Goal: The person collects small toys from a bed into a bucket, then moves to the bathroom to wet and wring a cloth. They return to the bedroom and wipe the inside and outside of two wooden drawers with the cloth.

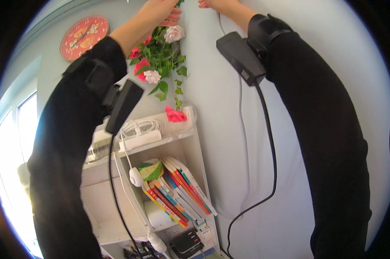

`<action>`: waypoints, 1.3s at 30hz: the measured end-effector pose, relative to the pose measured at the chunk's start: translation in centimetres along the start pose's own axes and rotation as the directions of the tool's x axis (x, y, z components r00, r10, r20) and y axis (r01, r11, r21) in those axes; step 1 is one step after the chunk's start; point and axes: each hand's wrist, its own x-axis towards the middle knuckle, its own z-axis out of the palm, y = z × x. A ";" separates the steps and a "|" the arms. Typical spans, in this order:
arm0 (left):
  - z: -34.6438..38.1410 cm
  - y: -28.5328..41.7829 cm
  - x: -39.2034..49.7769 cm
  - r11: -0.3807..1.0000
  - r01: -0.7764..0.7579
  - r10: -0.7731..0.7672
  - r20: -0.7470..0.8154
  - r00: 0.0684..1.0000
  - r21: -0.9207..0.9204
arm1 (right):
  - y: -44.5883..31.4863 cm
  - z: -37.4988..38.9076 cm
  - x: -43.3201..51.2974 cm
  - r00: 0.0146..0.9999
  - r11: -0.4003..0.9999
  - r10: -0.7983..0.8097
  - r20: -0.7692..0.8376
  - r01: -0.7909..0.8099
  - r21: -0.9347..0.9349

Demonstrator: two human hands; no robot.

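Observation:
My left hand [164, 13] reaches up to the top edge of the view, at the upper part of artificial flowers and leaves [161, 51] hanging by the wall corner. Its fingertips are partly cut off, so its hold cannot be told. Across the corner, my right hand [214, 4] is raised near the wall, mostly cropped by the top edge. A white cable [241, 106] runs down the wall below it. Pink and pale roses hang among the leaves, and a pink artificial rose [176, 114] hangs lowest, over the shelf top. Black devices with cables are strapped to both forearms.
A white shelf unit [200, 162] stands in the corner, with a power strip [141, 140] and coiled white cable [149, 125] on top. Leaning books [178, 187] and a green-yellow round item [150, 169] fill one compartment. A red wall clock [85, 38] and a window [26, 126] are at left.

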 end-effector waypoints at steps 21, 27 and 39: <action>4.9 3.6 9.5 0.996 -0.054 0.072 -0.309 0.948 0.065 | -2.5 -3.2 -2.7 0.974 0.865 0.219 -0.053 -0.168 0.473; 5.9 4.3 8.7 0.994 -0.108 0.112 -0.429 0.896 0.033 | -2.0 -3.3 -2.7 0.988 0.866 0.157 -0.015 -0.130 0.483; -6.1 0.7 1.4 0.982 0.185 -0.186 -0.360 0.914 -0.035 | -13.5 -5.1 -3.1 0.948 0.437 -0.122 0.294 -0.214 0.874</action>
